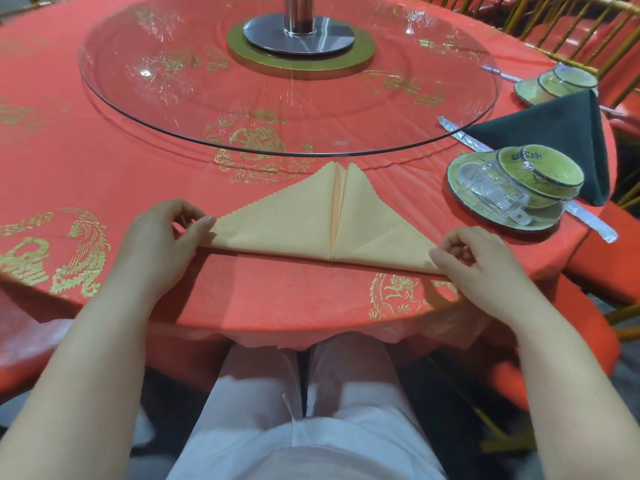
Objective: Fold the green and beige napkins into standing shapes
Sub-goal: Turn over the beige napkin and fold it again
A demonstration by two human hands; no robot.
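Beige napkin, mid-fold; green napkin already standing.
My left hand pinches the beige napkin's left corner, right hand its right, flat on the tabletop; next, I judge, corners inward. Green napkin far right.

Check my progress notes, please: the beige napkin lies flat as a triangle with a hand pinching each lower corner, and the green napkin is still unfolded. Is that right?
Not quite. The green napkin is already folded and stands as a cone behind the place setting on the right, as the head view shows. The rest holds: the beige napkin lies flat as a triangle, left hand and right hand each pinching a lower corner.
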